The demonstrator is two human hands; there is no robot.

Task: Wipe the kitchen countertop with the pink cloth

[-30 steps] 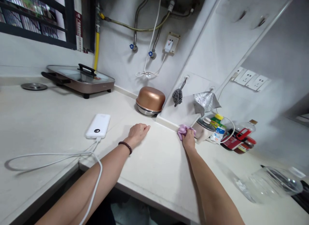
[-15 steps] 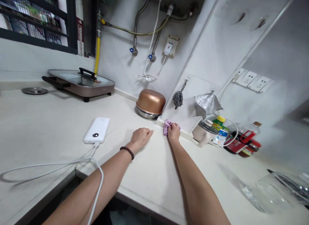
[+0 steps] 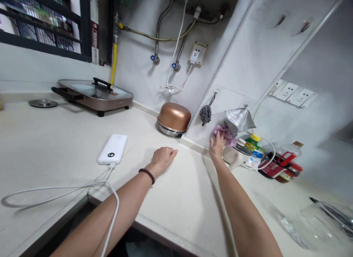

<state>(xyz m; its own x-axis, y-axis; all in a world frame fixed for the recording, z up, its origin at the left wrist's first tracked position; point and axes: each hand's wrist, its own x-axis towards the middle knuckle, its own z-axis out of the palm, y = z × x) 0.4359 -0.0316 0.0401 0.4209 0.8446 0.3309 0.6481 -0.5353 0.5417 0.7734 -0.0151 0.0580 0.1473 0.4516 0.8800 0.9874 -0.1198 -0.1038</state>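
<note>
My right hand [image 3: 217, 143] is raised against the white wall, its fingers over a crumpled light-purple cloth [image 3: 227, 136]. The cloth lies against the wall, just below the hanging silver foil sheet [image 3: 240, 119] and beside the small pot with a dark lid [image 3: 242, 148]. My left hand [image 3: 162, 159] rests on the white countertop [image 3: 182, 198] with its fingers curled in and its thumb pointing out. Nothing shows in it. Behind it, near the wall corner, a copper-coloured bowl [image 3: 174, 116] sits upside down on a steel one.
A white power bank [image 3: 113, 149] with a cable [image 3: 117, 209] lies left; the cable crosses my left forearm. Farther back stands a lidded electric pan [image 3: 99, 98]. A steel-wool scrubber [image 3: 205, 114] hangs on the wall. Bottles and packets [image 3: 281, 161] stand right, near a clear plastic container [image 3: 311, 227].
My right hand has moved right and up with the cloth, from the wall's low ledge onto the wall beside the foil. My left hand stays on the counter.
</note>
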